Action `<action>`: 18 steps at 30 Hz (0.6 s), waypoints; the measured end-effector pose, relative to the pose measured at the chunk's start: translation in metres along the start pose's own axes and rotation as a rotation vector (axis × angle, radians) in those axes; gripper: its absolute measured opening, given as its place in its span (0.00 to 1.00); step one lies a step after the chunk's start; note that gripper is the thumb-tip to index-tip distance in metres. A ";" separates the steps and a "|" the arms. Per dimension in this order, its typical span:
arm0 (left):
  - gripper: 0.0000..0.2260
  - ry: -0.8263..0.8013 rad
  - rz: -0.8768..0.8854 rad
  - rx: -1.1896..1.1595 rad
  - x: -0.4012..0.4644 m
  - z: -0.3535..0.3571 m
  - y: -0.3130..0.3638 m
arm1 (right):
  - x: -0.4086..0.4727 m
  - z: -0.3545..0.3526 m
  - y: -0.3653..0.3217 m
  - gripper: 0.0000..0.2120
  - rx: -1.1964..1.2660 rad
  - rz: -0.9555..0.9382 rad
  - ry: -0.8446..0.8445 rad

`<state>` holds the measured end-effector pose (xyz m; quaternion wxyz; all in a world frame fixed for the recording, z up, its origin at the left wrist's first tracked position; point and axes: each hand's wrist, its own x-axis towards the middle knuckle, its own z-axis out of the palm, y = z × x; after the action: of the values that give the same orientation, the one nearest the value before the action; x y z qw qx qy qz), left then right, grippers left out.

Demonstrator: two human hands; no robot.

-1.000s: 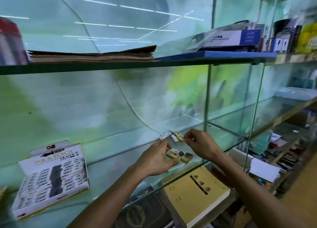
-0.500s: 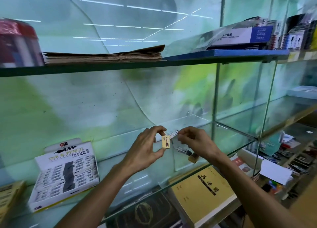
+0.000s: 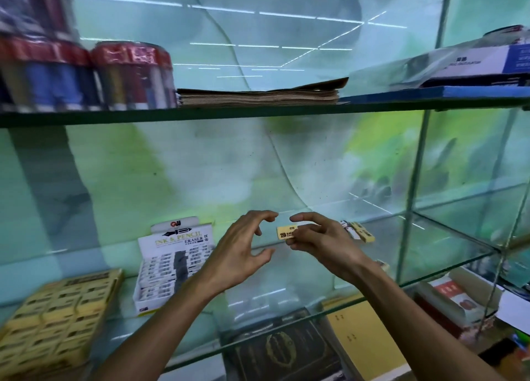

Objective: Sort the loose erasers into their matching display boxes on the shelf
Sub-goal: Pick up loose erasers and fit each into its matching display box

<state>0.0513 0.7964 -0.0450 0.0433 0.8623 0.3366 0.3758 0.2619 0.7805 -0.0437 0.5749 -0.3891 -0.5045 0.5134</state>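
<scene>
My right hand (image 3: 321, 241) pinches a small yellow eraser (image 3: 284, 232) above the glass shelf (image 3: 430, 254). Just left of it, my left hand (image 3: 239, 251) hovers with curled, spread fingers and holds nothing. A few loose erasers (image 3: 358, 231), white and yellow, lie on the shelf behind my right hand. A white "Ink & Pencil Eraser" display box (image 3: 172, 266) stands at centre left, filled with white and black erasers. A yellow display box (image 3: 54, 314) of yellow erasers lies at the far left.
The upper shelf carries red-capped cylinders (image 3: 86, 73), a stack of brown paper (image 3: 258, 95) and a blue-white box (image 3: 473, 67). Below the glass lie a dark book (image 3: 284, 349) and a yellow booklet (image 3: 364, 340). A vertical glass divider (image 3: 413, 179) bounds the compartment on the right.
The yellow eraser went from my left hand's pinch to my right hand. My left hand let go and opened. The view swung left, bringing the yellow box into sight.
</scene>
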 end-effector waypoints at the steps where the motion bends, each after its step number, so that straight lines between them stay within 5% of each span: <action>1: 0.23 0.011 -0.010 0.011 -0.004 -0.006 -0.004 | 0.002 0.007 0.002 0.10 0.027 -0.001 -0.003; 11: 0.12 0.141 -0.195 -0.122 -0.043 -0.059 -0.027 | 0.005 0.086 0.011 0.07 0.087 0.001 -0.209; 18: 0.10 0.197 -0.359 -0.231 -0.084 -0.108 -0.043 | 0.003 0.142 0.017 0.10 -0.417 -0.325 -0.332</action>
<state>-0.0871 0.7587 -0.0339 0.1746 0.7370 0.4422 0.4804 0.1195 0.7761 -0.0327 0.4668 -0.3239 -0.7417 0.3566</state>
